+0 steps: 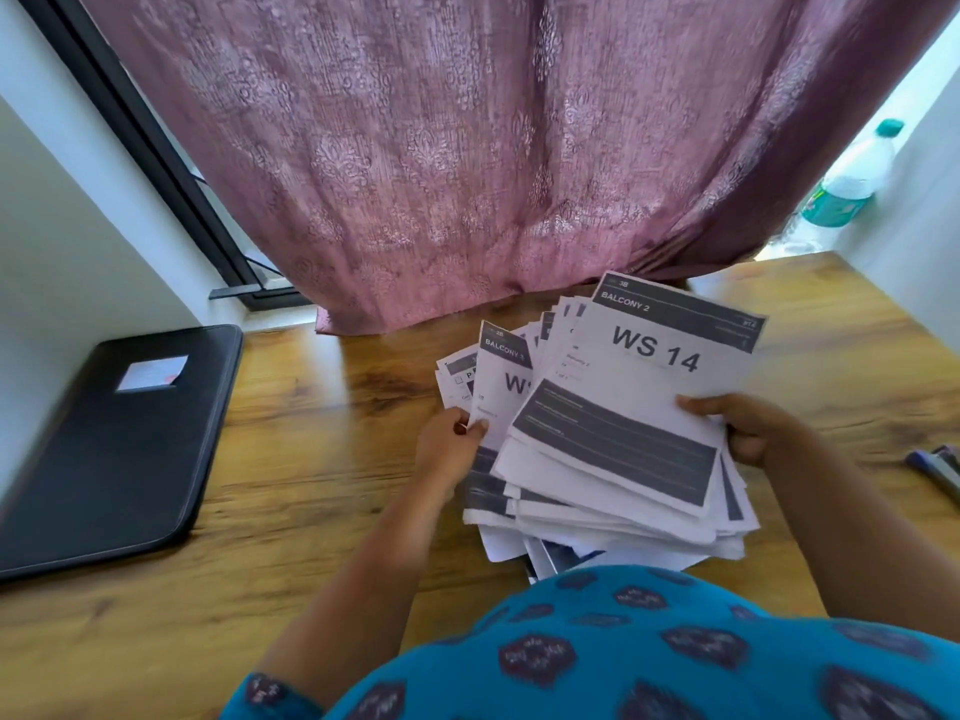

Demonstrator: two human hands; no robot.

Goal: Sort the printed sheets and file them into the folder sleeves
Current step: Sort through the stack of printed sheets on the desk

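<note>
A thick, loosely fanned stack of printed sheets (608, 449) lies over the wooden desk (322, 459), held between both hands and splayed so that several headers show; whether its underside rests on the wood I cannot tell. The top sheet (649, 392), headed "BALCONY 2" and "WS 14", sits at the right of the stack. The right hand (748, 428) grips the stack's right edge, thumb on top of that sheet and fingers curled beneath. The left hand (452, 449) pinches the left edge of a sheet lower in the fan, headed "BALCONY 3" (501, 387), thumb against its margin. The closed black folder (114, 449) lies flat on the desk, well to the left of the stack and untouched, so filing has not begun. Off to the right of the stack, pens (937, 470) lie at the desk's edge, and a water bottle (852, 179) stands beyond its far corner by the pink curtain (467, 148). The paper looks light and limp; single sheets should sag if held by one corner, and smooth faces will likely slide over each other, so the fan could spill. Taking each sheet by a side margin with thumb above and fingers below seems safest, while the other hand steadies the rest
</note>
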